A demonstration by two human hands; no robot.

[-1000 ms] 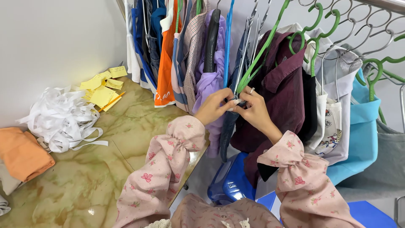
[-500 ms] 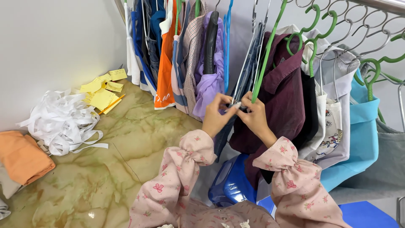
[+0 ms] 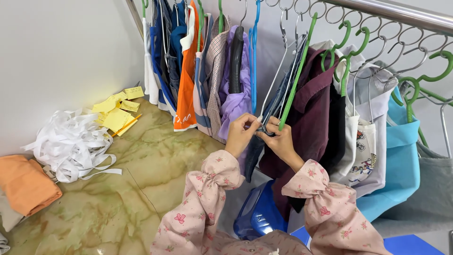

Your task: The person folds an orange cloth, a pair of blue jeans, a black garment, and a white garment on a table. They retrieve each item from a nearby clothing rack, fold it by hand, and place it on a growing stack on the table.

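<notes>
My left hand (image 3: 241, 133) and my right hand (image 3: 278, 140) meet at the edge of a dark blue denim garment (image 3: 276, 104) that hangs on a wire hanger from the metal rail (image 3: 387, 9). Both hands pinch the fabric close together, with a small white piece between the fingertips. A green hanger (image 3: 297, 75) with a maroon shirt (image 3: 314, 118) hangs just right of my hands. A purple garment (image 3: 236, 94) hangs just to their left. Both arms wear pink flowered sleeves with ruffled cuffs.
Many clothes hang along the rail, among them an orange top (image 3: 186, 80) and a light blue bag (image 3: 398, 165). On the marble tabletop (image 3: 141, 179) lie white ribbon strips (image 3: 71, 141), yellow paper tags (image 3: 115, 111) and an orange cloth (image 3: 23, 182). A blue plastic stool (image 3: 257, 215) stands below.
Both hands have stayed together on the denim garment, shifting slightly right and up along it. The view has tilted a little; the garments hang as before.
</notes>
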